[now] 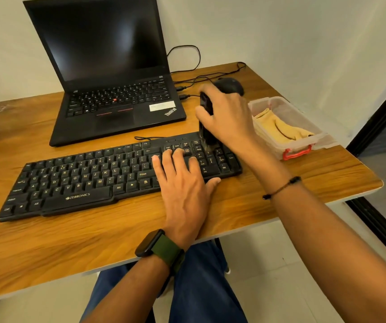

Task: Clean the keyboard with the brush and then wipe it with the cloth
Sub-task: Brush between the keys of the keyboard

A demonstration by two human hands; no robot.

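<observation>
Black full-size plastic keyboard (117, 178) lying slightly askew on the wood-grain tabletop (292, 183), in front of an open black laptop (108, 89) with a dark screen. The left hand (185, 183), wrist bearing a black smartwatch on a green strap (159, 248), rests flat with fingers spread over the keys just left of the number pad. The right hand (227, 117), a thin black cord bracelet (280, 187) at its wrist, is closed around the handle of a black brush (207, 122) held upright, bristles down and touching the number-pad keys. A black computer mouse (230, 86) lies behind this hand. Near the right edge stands a clear plastic box with red latch (301, 148), in which the folded yellow cloth (280, 129) lies.
</observation>
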